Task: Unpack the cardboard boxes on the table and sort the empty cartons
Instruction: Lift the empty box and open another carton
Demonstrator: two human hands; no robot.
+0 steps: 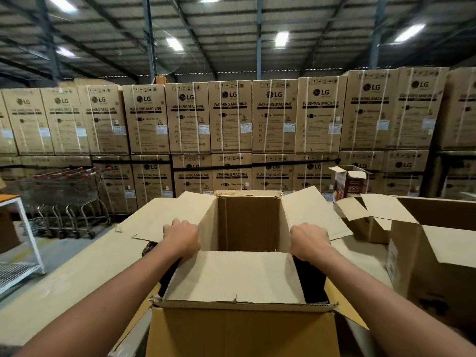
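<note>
Cardboard box (247, 222) stands on the table (77, 274) directly in front of the person, its flaps spread open and bare brown walls showing inside — the bottom is hidden behind the near flap. The left hand (181, 237) is curled over the box's left rim where the side flap bends out, and the right hand (310, 240) clasps the right rim the same way. Just to the right sits a second open carton (438, 253) with a small printed box (351, 184) behind it, and farther off stand nested shopping trolleys (64, 197) and a wall of stacked washing-machine cartons (230, 117).
</note>
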